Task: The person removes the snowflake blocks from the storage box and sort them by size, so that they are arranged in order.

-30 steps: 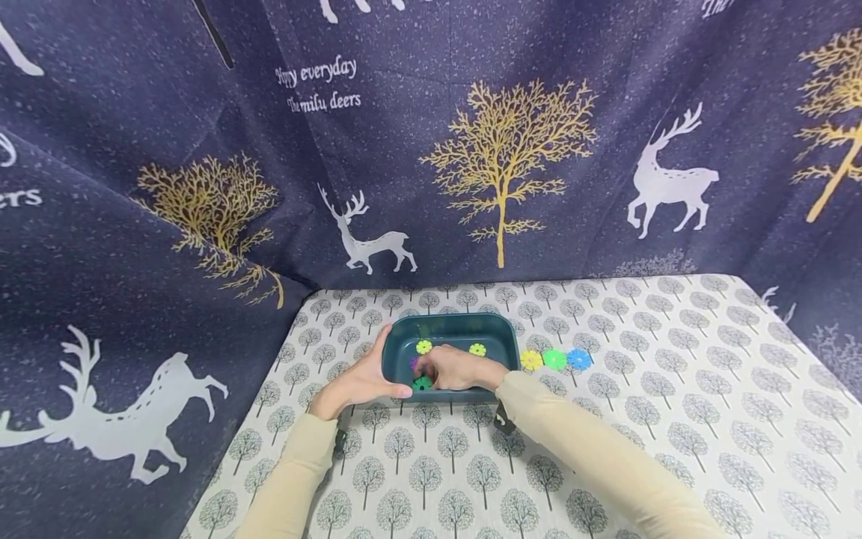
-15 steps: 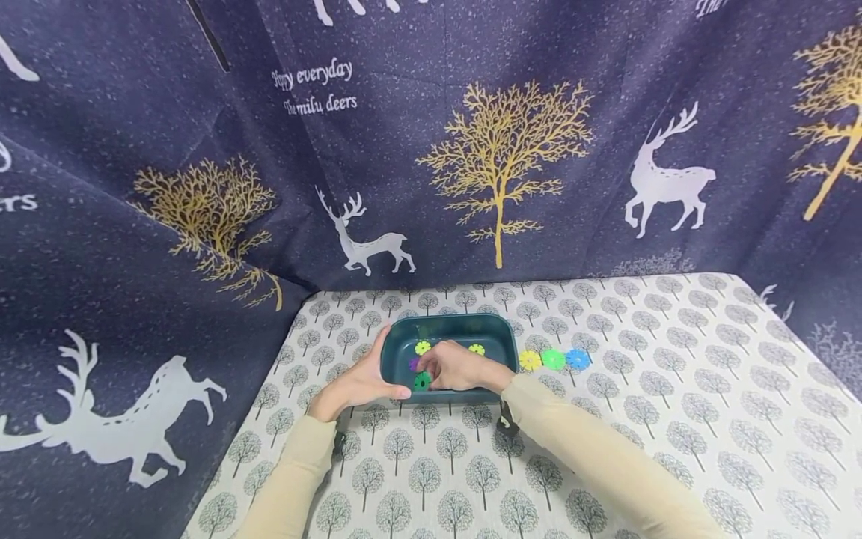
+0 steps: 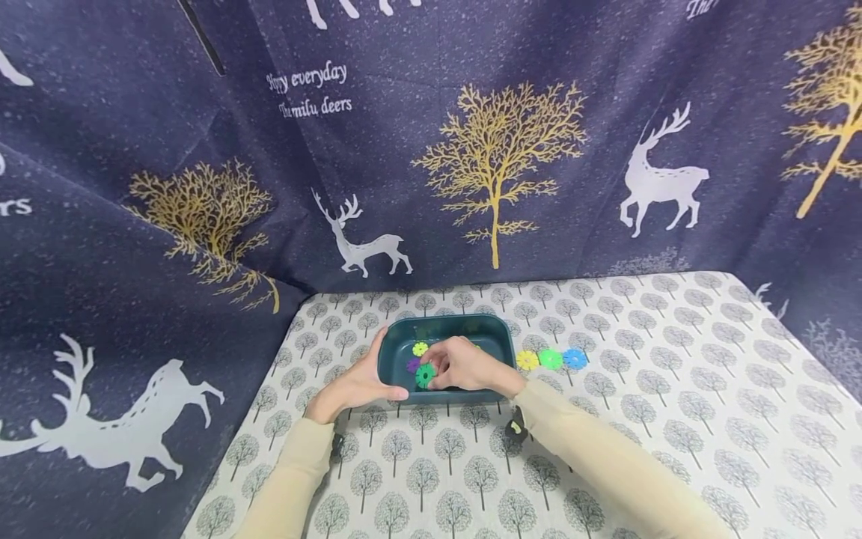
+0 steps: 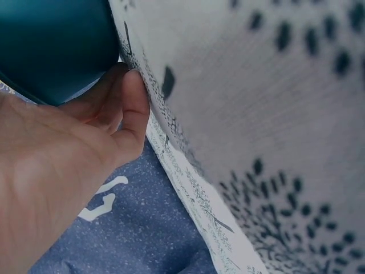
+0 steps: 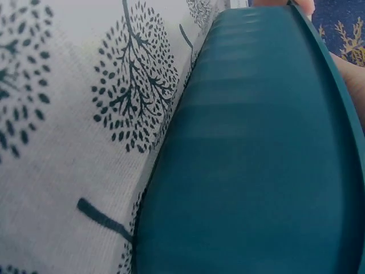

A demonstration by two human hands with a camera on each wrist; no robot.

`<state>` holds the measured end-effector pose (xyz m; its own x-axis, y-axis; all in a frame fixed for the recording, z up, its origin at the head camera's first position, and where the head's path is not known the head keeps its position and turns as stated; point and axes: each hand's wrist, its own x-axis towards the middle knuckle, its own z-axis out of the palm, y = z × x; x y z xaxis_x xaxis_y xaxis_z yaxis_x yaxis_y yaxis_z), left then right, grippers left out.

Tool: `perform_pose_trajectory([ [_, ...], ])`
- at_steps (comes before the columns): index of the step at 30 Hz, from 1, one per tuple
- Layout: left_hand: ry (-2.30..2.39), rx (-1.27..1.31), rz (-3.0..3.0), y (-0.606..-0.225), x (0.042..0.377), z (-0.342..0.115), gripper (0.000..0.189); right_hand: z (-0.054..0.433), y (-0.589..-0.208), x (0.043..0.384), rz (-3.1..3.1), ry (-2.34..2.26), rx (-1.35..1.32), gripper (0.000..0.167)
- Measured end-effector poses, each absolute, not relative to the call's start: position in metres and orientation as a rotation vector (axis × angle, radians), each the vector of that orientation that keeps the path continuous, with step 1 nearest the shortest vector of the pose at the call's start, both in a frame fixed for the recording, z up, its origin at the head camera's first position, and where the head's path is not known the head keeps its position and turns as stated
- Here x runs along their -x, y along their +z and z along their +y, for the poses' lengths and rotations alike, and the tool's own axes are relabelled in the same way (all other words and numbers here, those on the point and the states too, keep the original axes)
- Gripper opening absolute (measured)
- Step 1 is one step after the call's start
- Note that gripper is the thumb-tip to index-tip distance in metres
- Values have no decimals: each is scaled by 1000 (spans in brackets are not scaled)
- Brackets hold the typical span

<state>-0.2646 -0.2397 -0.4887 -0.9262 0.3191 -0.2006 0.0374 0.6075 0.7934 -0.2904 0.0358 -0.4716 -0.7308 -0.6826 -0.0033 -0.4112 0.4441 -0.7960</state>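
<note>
A dark teal plastic bin (image 3: 498, 332) stands on the table. My left hand (image 3: 355, 383) holds its left end, the thumb along the front rim and the fingers at the left wall; the left wrist view shows the curled fingers (image 4: 134, 103) close up. My right hand (image 3: 468, 364) is down inside the bin and pinches a dark green flower-shaped disc (image 3: 425, 376). Beside that disc lie a purple disc (image 3: 412, 364) and a yellow-green disc (image 3: 420, 349) on the bin floor. Another yellow-green disc is mostly hidden behind the right hand. In the right wrist view the bin's wall hides the fingertips.
To the bin's right, a yellow disc (image 3: 527, 360), a bright green disc (image 3: 551, 359) and a blue disc (image 3: 575, 358) sit in a row on the tree-print tablecloth (image 3: 660, 419). A dark blue deer-print curtain (image 3: 377, 150) hangs behind and to the left.
The right hand has raised the dark green disc slightly from the bin floor, and it now shows more fully. The left hand keeps its hold on the bin. The head view has shifted slightly.
</note>
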Motion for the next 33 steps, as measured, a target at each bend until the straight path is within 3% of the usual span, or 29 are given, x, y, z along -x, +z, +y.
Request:
perform_pose_trajectory([
  [33, 1262, -345, 2516, -489, 266, -239, 148, 88, -460, 278, 2390, -1530, 727, 45],
])
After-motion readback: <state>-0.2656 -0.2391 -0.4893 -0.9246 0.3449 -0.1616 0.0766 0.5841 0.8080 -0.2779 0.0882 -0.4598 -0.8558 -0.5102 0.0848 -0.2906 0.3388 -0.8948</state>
